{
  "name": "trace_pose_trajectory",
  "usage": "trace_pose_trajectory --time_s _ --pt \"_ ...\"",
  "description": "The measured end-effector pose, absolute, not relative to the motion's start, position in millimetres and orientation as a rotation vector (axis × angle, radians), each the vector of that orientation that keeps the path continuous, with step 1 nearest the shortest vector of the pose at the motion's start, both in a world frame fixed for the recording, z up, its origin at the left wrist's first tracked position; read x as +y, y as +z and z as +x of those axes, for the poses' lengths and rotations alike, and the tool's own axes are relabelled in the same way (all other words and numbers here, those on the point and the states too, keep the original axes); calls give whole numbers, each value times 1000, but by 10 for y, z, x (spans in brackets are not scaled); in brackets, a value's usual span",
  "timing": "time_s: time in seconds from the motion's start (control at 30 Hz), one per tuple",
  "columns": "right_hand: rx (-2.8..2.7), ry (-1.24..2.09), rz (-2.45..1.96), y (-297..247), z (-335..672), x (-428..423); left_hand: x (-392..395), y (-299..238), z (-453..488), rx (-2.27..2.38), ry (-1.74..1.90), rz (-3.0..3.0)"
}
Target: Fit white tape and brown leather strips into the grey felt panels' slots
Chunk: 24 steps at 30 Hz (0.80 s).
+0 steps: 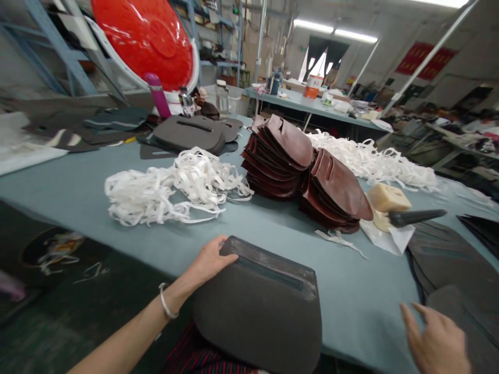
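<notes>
Panel [261, 322], dark grey and slotted, is at 6 o'clock, overlapping the near edge of the table [276, 223]. Left hand [210, 262] has the panel's 11 o'clock corner pinched, thumb on top. Right hand [440, 337]'s at 4 o'clock, blurry, fingers loosely spread, looks empty, near dark pieces [440, 246]. From the panel, brown stacks [273, 163] are at 1, white ribbon [195, 179] at 11.

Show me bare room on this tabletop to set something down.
Bare: the pale blue tabletop between the dark grey flat panel at the left hand and the slotted dark grey panels, near the right hand; also left of the nearer tangled white ribbon heap. Crowded: the middle, where glossy brown stacked pieces stand beside that heap, a yellowish block to their right.
</notes>
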State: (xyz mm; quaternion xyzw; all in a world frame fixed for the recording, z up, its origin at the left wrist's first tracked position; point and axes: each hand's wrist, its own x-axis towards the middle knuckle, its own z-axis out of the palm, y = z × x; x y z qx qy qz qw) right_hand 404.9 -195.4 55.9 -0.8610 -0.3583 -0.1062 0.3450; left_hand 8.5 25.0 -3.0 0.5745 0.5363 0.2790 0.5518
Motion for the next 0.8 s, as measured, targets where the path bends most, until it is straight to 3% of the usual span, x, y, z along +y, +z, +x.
trace_pose_trajectory --time_s 0.1,0.23,0.5,0.8 --pt "-1261 64 -2268 2 3644 -1505 196 61 77 1090 573 1147" --pt "-1326 28 -2234 -322 3102 -1266 118 216 52 931 523 912" --pt "-830 919 -1816 -115 3179 -1299 -66 227 64 707 450 623" --pt "-644 1145 -1627 163 3173 -1347 -67 281 50 621 279 547"
